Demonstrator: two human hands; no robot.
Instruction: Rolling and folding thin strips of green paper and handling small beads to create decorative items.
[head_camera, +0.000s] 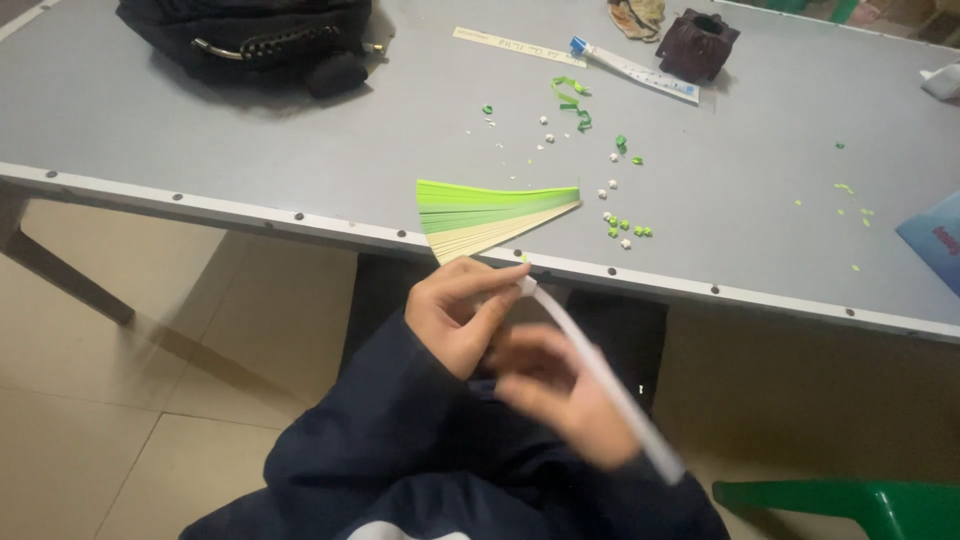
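Paper strip (600, 375), long and white, is up in front of the person's lap, below the near edge of the table (250, 150). The left hand (462, 310) pinches its upper end between thumb and fingertips, fingers curled in tight. The right hand (565, 395) is blurred, lying against the strip lower down; I cannot tell whether it is gripping or just brushing it. The strip's free end runs down to the right, toward a green plastic chair (860, 505). Dark blue sleeves (400, 440) cover both arms.

On the table, right at the near edge, lies a fanned stack of paper strips (490, 215), green on top and cream beneath, just above the left hand. Beside it to the right, tiny folded stars (622, 225), green and white, are scattered across the grey top. Further back, curled green scraps (572, 100). At the far side there is a black bag (250, 35) on the left, a ruler (515, 45), a white tube (635, 70) and a dark brown pouch (697, 42).
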